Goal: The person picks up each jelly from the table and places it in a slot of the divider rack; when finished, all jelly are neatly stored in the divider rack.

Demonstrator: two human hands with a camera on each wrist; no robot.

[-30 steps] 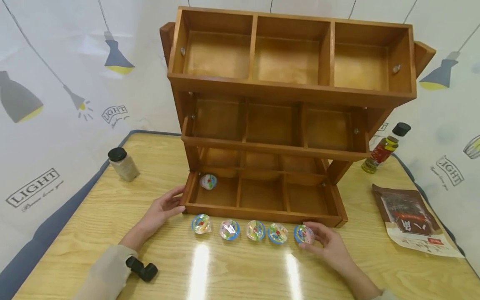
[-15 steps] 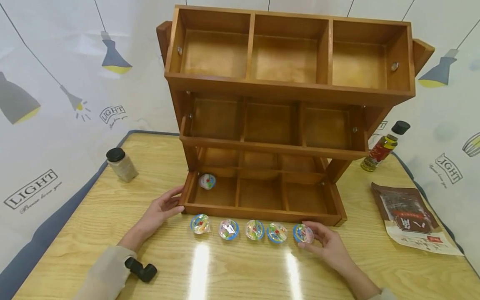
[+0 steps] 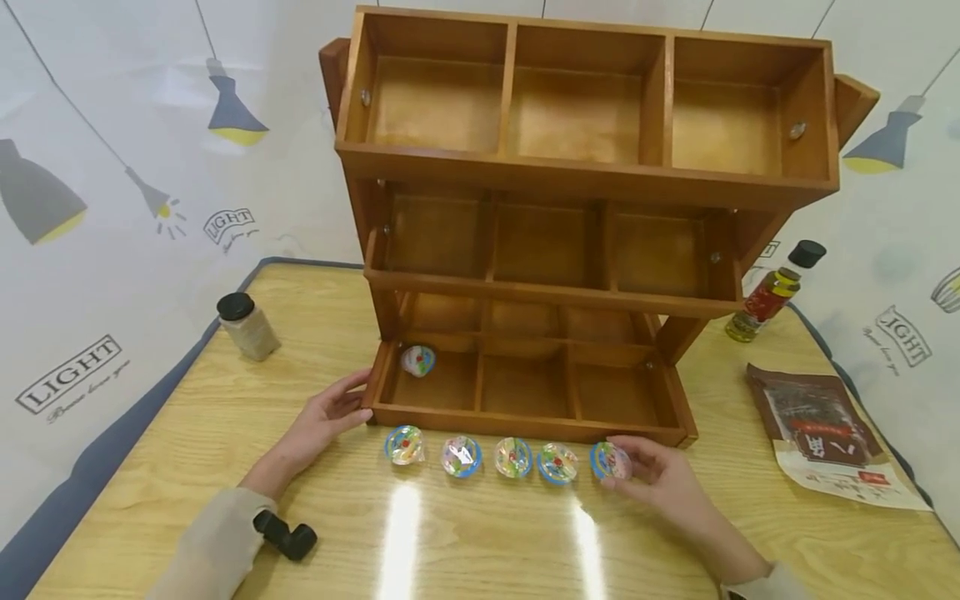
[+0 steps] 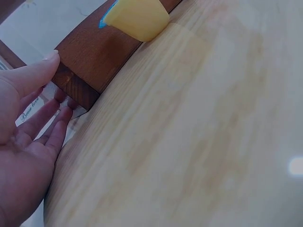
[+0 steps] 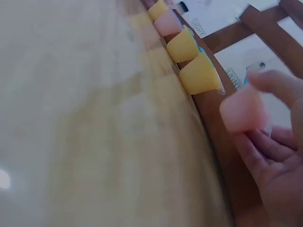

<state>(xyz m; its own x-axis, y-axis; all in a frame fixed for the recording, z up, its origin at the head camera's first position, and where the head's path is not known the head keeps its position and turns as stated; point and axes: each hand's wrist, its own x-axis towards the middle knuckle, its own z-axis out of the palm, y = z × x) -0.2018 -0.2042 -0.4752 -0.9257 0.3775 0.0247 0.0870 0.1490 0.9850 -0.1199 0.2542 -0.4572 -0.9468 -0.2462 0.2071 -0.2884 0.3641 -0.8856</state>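
At the right end of a row of small jelly cups, my right hand (image 3: 671, 490) pinches a pink jelly cup (image 5: 244, 111) between thumb and fingers; in the right wrist view the cup is held clear of the table. Its printed lid faces up in the head view. The other cups, such as the yellow jelly cup (image 3: 558, 463), stand before the three-tier wooden shelf (image 3: 525, 427). My left hand (image 3: 322, 423) holds the shelf's lower left front corner, thumb at the front and fingers along the side. One more jelly cup (image 3: 417, 361) sits in the bottom left compartment.
A black-lidded jar (image 3: 249, 329) stands left on the wooden table (image 3: 322, 317). Right of the shelf are an oil bottle (image 3: 772, 293) and a flat brown food pouch (image 3: 832, 433). The upper tiers overhang the bottom one.
My right hand has raised the pink jelly cup slightly off the table, shifting a little right. My left hand stays at the shelf corner. The head view has shifted slightly.
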